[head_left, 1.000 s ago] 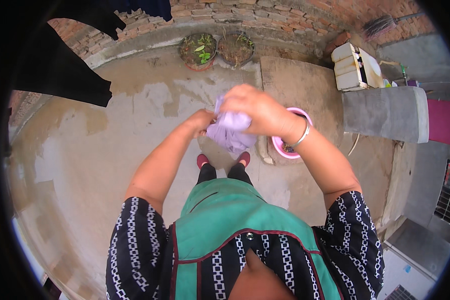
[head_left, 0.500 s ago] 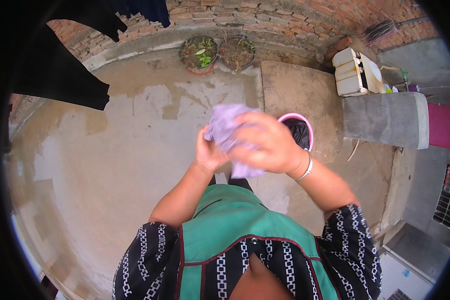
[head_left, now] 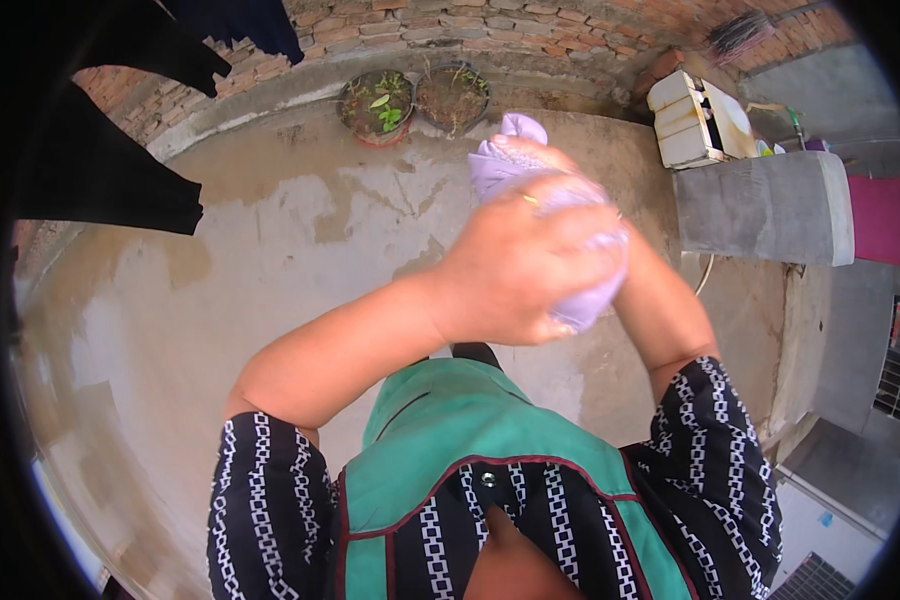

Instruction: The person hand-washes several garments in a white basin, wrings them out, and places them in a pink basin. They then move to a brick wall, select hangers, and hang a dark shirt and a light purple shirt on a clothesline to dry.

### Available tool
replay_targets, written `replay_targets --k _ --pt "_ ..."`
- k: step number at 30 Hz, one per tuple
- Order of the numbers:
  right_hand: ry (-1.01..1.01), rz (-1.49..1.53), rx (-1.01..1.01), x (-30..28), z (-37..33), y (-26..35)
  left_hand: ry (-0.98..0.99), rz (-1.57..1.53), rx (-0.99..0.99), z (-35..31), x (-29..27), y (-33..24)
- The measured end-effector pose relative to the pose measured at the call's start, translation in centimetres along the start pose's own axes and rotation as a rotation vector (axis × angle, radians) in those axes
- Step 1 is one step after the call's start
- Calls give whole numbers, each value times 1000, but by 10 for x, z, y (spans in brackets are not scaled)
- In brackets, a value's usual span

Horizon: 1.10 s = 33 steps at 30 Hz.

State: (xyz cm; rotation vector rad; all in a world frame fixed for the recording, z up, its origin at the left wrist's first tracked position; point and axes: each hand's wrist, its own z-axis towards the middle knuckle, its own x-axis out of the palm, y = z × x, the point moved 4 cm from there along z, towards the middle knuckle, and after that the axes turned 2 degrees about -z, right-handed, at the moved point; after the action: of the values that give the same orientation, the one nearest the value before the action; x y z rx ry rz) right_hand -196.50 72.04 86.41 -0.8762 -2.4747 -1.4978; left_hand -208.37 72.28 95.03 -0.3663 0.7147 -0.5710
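A lavender cloth (head_left: 492,176) is bunched and twisted between my hands, out in front of my green apron (head_left: 470,420). My left hand (head_left: 515,262) lies across the near part of it, fingers wrapped round and slightly blurred. Beyond it, my right hand (head_left: 562,166) grips the far part; much of that hand is hidden behind the left one and the cloth. One knotted end of the cloth sticks out past the right fingers, and another bulge hangs below the left fingers.
Two potted plants (head_left: 376,106) stand by the brick wall (head_left: 510,40). Dark clothes (head_left: 110,165) hang at the left. On the right are a rusty white box (head_left: 685,120), a grey slab (head_left: 750,210) and a magenta cloth (head_left: 885,222). The concrete floor (head_left: 240,290) has wet patches.
Both hands and the cloth have moved right and away from me. The cloth went from loosely bunched to tightly twisted; my left hand has crossed in front. The pink-rimmed bucket is now hidden.
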Motion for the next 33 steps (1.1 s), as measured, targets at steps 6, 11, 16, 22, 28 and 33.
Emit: replay_targets --k 6,11,16,22,28,33 --pt "214 -722 -137 38 24 22 208 125 317 -6 44 -14" --pt "303 -1260 -409 86 42 23 363 623 492 -46 114 35" --pt "92 -1343 -552 88 80 12 441 8 -73 -50 106 95" --pt "36 -1269 -610 118 106 5 596 -28 -183 -58 63 119" --pt "7 -1379 -673 133 125 3 822 97 -157 -64 37 127" --pt "-7 -1393 -690 140 130 -2 647 101 -127 -75 37 131"
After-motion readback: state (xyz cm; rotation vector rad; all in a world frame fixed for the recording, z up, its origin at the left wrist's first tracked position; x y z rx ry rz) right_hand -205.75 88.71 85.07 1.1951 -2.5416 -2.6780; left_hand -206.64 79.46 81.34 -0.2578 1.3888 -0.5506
